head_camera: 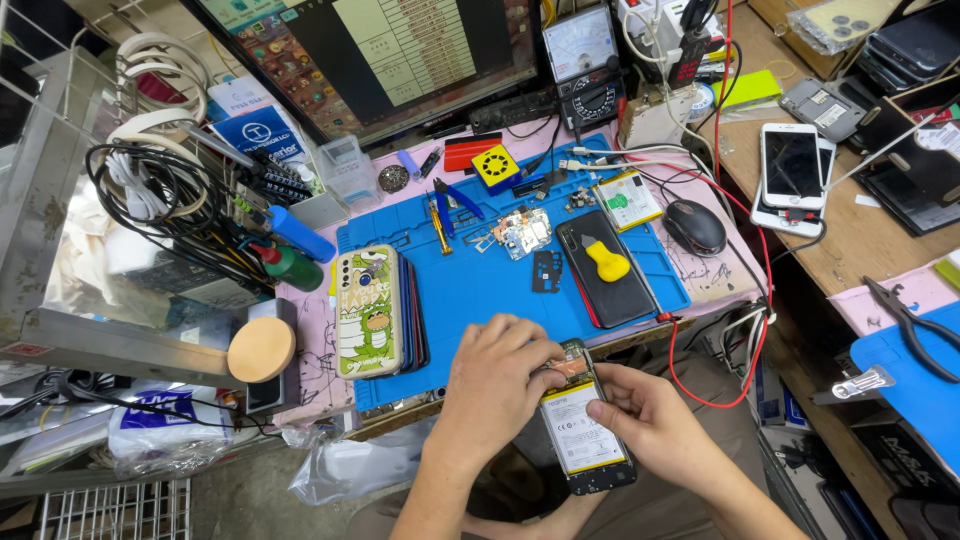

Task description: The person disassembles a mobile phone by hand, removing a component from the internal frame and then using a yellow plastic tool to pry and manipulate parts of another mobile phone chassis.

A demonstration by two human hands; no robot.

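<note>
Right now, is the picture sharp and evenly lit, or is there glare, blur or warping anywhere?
Head view: bright, even light with soft shadows; the opened phone between the left hand and right hand is sharp. Head view: glare on the steel shelf at the left and a sheen on the monitor. Head view: wide-angle warping bends the desk edges and slants the monitor.

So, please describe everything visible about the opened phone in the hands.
The opened black smartphone with its back cover removed lies face down, tilted, below the blue mat's near edge. A white-labelled battery fills its middle; circuit parts show at the top. The left hand covers its upper end; the right hand pinches its right edge.
</note>
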